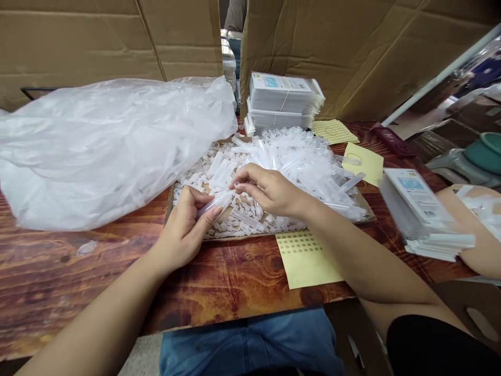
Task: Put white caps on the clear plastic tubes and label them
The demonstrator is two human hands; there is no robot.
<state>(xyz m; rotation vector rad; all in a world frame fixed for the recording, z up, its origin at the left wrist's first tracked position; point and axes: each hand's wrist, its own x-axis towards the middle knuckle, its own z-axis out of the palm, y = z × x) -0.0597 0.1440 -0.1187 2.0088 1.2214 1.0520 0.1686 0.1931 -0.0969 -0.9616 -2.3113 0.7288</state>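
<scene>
My left hand (190,222) is closed around a few clear plastic tubes (219,201), thumb and fingers along their sides. Beside the tubes' far ends is my right hand (260,188), its thumb and fingertips pinched together; whatever sits between them is too small to make out. Both hands hover over a shallow cardboard tray (250,237). Small white plastic caps (195,172) and loose tubes lie in the left part of the tray. A big heap of translucent tubes (301,162) fills its right part.
A large white plastic bag (113,151) lies on the left of the wooden table (219,287). Banded stacks of packages (282,102) stand behind the tray, another package stack (426,209) at right. Yellow sticker sheets (309,261) lie around the tray. Cardboard panels (109,42) rise behind.
</scene>
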